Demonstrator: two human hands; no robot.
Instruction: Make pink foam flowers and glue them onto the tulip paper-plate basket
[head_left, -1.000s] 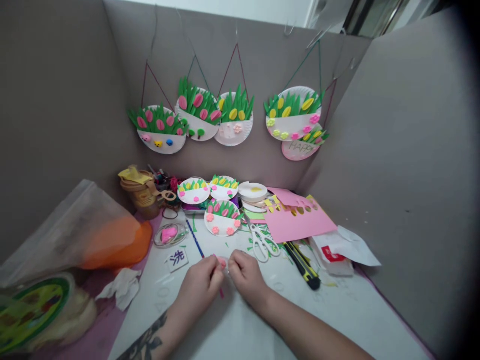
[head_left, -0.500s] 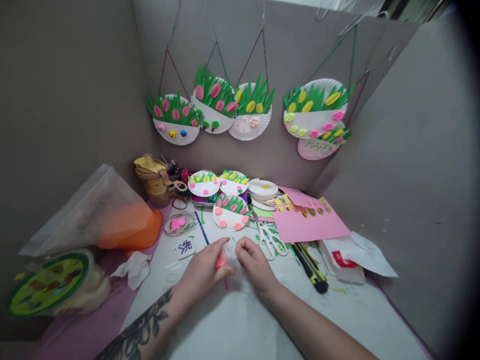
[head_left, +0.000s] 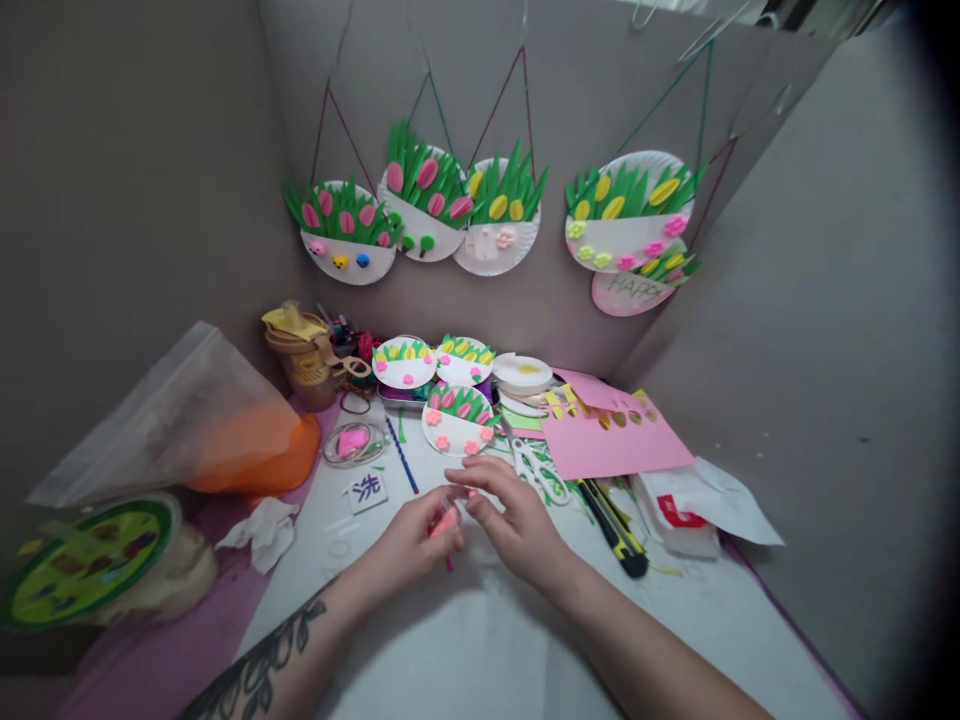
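Note:
Pink clay (head_left: 444, 522) in a clear wrapper sits in my left hand (head_left: 420, 535), whose fingers are wrapped round it; a thin magenta stick pokes out below. My right hand (head_left: 506, 510) is right beside it, fingers bent and partly spread, with a small pink bit at its fingertips near the left thumb. Just beyond the hands lies a small paper plate (head_left: 459, 430) with green leaves, pink tulips and pink flowers. White-handled scissors (head_left: 541, 475) lie to the right of it, and a blue pencil (head_left: 403, 457) to the left.
Decorated plates (head_left: 349, 235) hang on the back wall. At the right are pink paper (head_left: 615, 445), a black-yellow cutter (head_left: 619, 535) and a tissue pack (head_left: 679, 515). At the left stand a cup (head_left: 306, 360), an orange clay bag (head_left: 255, 450) and a tub (head_left: 97, 560).
My right hand has opened from a fist, its fingers now stretched towards the left hand. The clear wrapper between the hands shows less. The view has shifted slightly.

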